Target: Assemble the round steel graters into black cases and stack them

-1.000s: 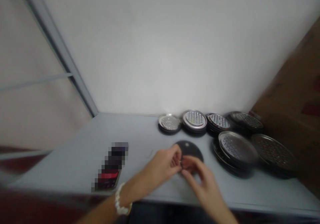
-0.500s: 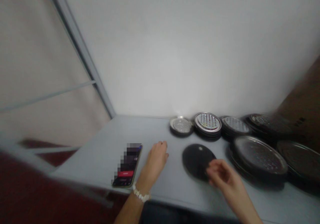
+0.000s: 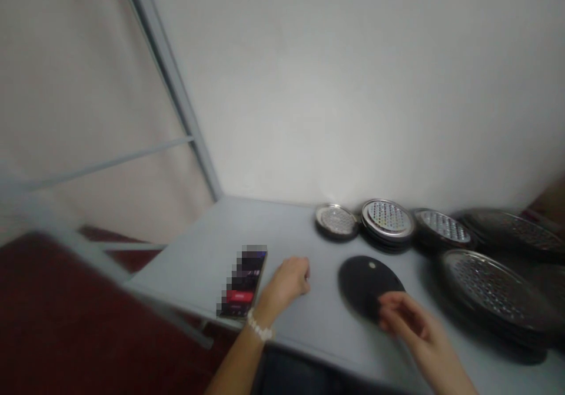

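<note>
Here, the right hand (image 3: 408, 324) hovers low over the near edge of the grey table (image 3: 198, 254), fingers loosely bent and spread apart, gripping nothing. The fingertips (image 3: 385, 312) reach the near rim of a black disc (image 3: 366, 283), but the blur makes it impossible to tell whether they touch it. The left hand (image 3: 286, 280) rests on the tabletop with its fingers curled in to the palm; nothing shows inside the fist. A pale beaded bracelet (image 3: 259, 327) circles its wrist.

The black disc is flat, round and matte, lying face-down-flat on the table, with one small pale spot near its far edge. It lies at about 11 o'clock from the right hand — right at the fingertips — and at 3 o'clock from the left hand, near it but clearly apart.

A phone (image 3: 242, 280) lies flat just beside the left hand, at 9 o'clock, its screen lit with a red band. At 12 to 2 o'clock from the disc, low stacks of perforated metal discs (image 3: 387, 217) line the back of the table against the white wall (image 3: 353, 89) — smaller ones at the far edge, a larger one at the disc's 3 o'clock. A grey metal post (image 3: 172, 83) slants up from the table's far left corner.
</note>
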Demonstrator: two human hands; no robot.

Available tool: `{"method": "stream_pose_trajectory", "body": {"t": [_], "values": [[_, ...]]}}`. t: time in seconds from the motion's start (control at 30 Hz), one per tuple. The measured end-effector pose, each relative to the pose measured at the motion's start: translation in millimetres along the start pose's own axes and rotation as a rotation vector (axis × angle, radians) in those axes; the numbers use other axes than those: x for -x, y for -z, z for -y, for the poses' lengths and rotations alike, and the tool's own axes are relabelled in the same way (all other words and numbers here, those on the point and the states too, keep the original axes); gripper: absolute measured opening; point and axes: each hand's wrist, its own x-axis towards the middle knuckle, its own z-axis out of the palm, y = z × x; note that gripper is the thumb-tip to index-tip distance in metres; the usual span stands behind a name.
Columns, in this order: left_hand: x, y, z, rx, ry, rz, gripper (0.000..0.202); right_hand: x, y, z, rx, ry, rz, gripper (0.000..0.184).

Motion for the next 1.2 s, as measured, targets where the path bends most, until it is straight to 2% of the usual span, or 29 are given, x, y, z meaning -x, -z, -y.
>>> {"method": "stream_pose_trajectory", "body": {"t": [0.1, 0.2, 0.33, 0.4, 0.53, 0.7, 0.83, 1.0, 1.1, 1.2], "values": [[6, 3.4, -21, 0.189, -0.120, 0.021, 0.021, 1, -3, 3, -0.002, 0.008, 0.013, 0.042], [14, 2.4, -52, 0.435, -0.235, 0.073, 0.014, 4, -7, 10, -0.039, 0.002, 0.028, 0.046], [24, -8.2, -85, 1.023, -0.242, 0.130, 0.023, 8, -10, 24, -0.170, -0.011, 0.044, 0.048], [27, -14.6, -94, 1.163, -0.228, 0.110, 0.024, 10, -9, 30, -0.229, -0.012, 0.038, 0.045], [29, -21.0, -102, 1.175, -0.235, 0.098, 0.023, 12, -5, 39, -0.261, 0.013, -0.003, 0.042], [30, -19.0, -103, 1.181, -0.247, 0.109, 0.026, 12, -4, 46, -0.257, 0.043, -0.052, 0.041], [31, -21.1, -102, 1.201, -0.286, 0.198, 0.026, 14, -7, 48, -0.338, 0.030, 0.003, 0.038], [32, -21.0, -101, 1.143, -0.304, 0.225, 0.022, 16, -9, 45, -0.432, -0.007, 0.086, 0.034], [33, -16.9, -101, 1.078, -0.317, 0.252, 0.017, 15, -7, 46, -0.404, -0.036, 0.103, 0.033], [35, -15.6, -101, 1.033, -0.340, 0.227, 0.012, 13, -6, 47, -0.339, -0.048, 0.089, 0.036]]}}
